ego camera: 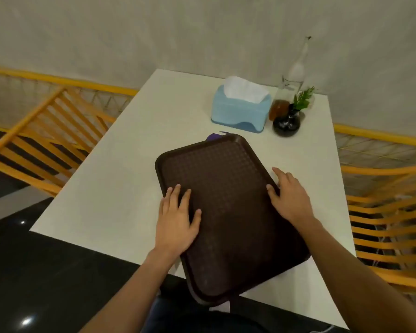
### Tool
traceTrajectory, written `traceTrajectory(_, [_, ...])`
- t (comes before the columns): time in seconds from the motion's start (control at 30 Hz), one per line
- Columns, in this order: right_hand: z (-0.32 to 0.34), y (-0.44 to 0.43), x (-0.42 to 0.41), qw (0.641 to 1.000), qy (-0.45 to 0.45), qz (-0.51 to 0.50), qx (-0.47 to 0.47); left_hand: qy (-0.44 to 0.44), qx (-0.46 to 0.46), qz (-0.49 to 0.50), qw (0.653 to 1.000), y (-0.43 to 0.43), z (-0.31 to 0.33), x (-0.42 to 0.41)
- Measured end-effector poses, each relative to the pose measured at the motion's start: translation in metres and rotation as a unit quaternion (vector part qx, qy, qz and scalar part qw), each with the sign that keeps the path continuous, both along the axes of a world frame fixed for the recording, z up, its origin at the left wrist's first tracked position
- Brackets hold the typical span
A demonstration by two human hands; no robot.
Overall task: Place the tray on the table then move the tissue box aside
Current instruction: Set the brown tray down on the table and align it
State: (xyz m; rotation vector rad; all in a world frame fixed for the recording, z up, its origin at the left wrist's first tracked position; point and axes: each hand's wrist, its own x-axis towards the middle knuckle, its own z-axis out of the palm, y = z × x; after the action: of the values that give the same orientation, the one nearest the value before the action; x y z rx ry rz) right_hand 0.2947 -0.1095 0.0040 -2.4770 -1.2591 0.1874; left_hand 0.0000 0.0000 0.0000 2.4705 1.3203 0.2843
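Brown tray (228, 212) lies skewed on the white tabletop (120, 164), near end overhanging the edge toward me. My left hand (175, 219) rests flat on its left rim, fingers (178, 195) loosely spread. My right hand (289, 195) cups the right rim, fingers slightly apart. Blue tissue box (240, 109) sits just beyond the tray's far corner.
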Motion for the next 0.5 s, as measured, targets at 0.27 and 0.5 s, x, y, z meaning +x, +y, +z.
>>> traceTrajectory(0.27, [0.008,0.000,-0.007,0.997,0.022,0.023,-0.065,-0.007,0.001,0.022,1.000,-0.008,-0.015,-0.010])
traceTrajectory(0.5, [0.003,0.005,-0.025,0.998,0.019,0.003,-0.055,-0.012,0.002,0.010,1.000,0.014,-0.016,-0.024])
